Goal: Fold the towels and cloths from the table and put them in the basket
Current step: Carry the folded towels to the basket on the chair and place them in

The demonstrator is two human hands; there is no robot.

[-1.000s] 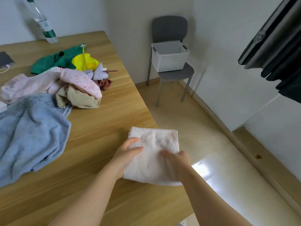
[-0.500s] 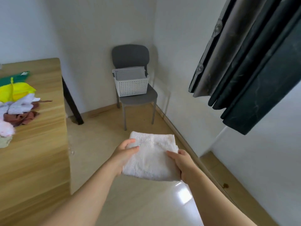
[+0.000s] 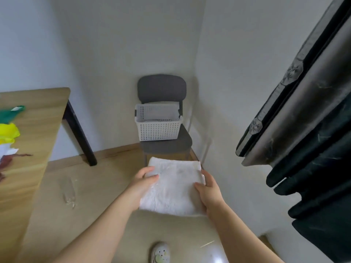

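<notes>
A folded white towel [image 3: 173, 188] is carried flat in the air between both hands, just in front of the chair. My left hand [image 3: 141, 184] grips its left edge with the thumb on top. My right hand [image 3: 208, 190] grips its right edge, thumb on top and fingers underneath. The white perforated basket [image 3: 158, 128] stands on the seat of a grey chair [image 3: 162, 90] in the room's corner, beyond the towel. At the left, the wooden table [image 3: 36, 130] holds a green cloth [image 3: 9, 114], a yellow cloth [image 3: 8, 130] and more cloths cut off by the frame edge.
A dark curtain [image 3: 307, 130] hangs close on the right. The table's black leg [image 3: 79, 133] stands left of the chair. Light floor lies between table and chair, and my white shoe [image 3: 160, 252] shows at the bottom.
The towel was lifted off the table and carried toward the chair. The view turned right, so the basket now sits straight ahead and closer, and most of the table has left the frame.
</notes>
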